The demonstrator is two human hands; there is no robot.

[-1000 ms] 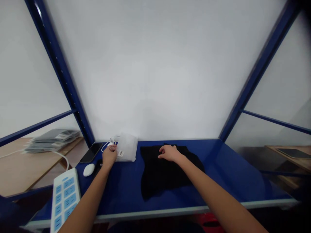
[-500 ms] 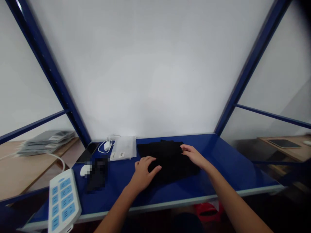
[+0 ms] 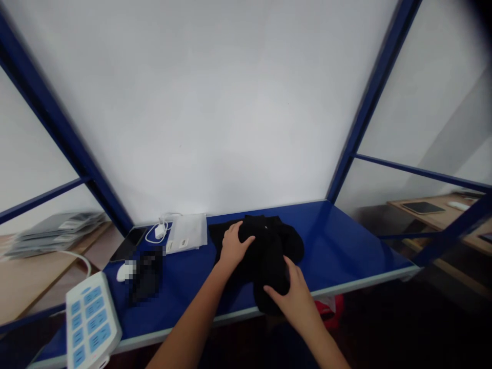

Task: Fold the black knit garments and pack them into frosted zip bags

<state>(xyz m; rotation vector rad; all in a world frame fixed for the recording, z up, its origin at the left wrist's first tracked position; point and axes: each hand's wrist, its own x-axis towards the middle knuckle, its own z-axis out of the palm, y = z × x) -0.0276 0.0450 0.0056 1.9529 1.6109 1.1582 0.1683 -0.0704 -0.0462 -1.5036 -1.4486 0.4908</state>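
Observation:
A black garment (image 3: 269, 246) lies bunched on the blue table (image 3: 326, 246); its exact kind does not show in the dark folds. A small pale mark is visible near its top. My left hand (image 3: 233, 247) is on the garment's left part, thumb apart from the fingers with cloth between them. Lower on the right, my right hand (image 3: 294, 287) grips a thick fold between thumb and fingers. That fold hangs down to the front edge of the table.
To the left lie white packets (image 3: 188, 233), a white charger with cable (image 3: 160, 230), a dark tablet (image 3: 128, 244), a white mouse (image 3: 123, 272) and a pixelated dark item (image 3: 146, 277). A power strip (image 3: 92, 320) sits at the front left corner. Blue posts (image 3: 369, 113) flank the table.
My right hand has moved from the garment's far right side down towards the front edge, bringing a fold with it. The garment went from flat to bunched. My left hand shifted slightly farther back.

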